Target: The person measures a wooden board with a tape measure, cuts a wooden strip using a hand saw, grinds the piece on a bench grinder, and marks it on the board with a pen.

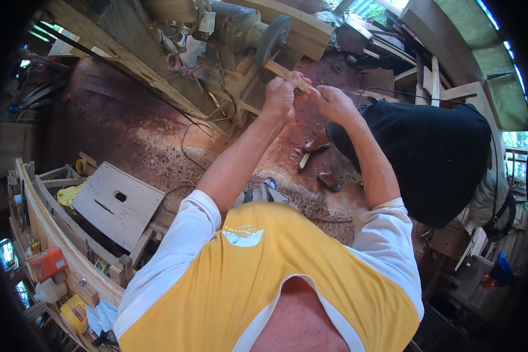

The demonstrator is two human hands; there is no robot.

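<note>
Grinding looks well underway but not finished: the bench grinder (240,35) sits on a rough timber stand, its grey wheel (274,38) meeting the tip of a thin pale wooden strip (284,73), which is what's getting shaped. Strip looks flat, narrow and light yellow, angled up-left into the wheel. Left hand (281,94) is closed around its near end, right hand (332,102) pinches just behind.

A reddish-brown dirt floor (129,129) strewn with pale sawdust fills the middle. A long curved pale wooden desk (53,234) cluttered with containers runs along the left. Stacked rough timber planks (428,76) lie at upper right under a green translucent roof sheet (487,53) letting daylight through.
</note>
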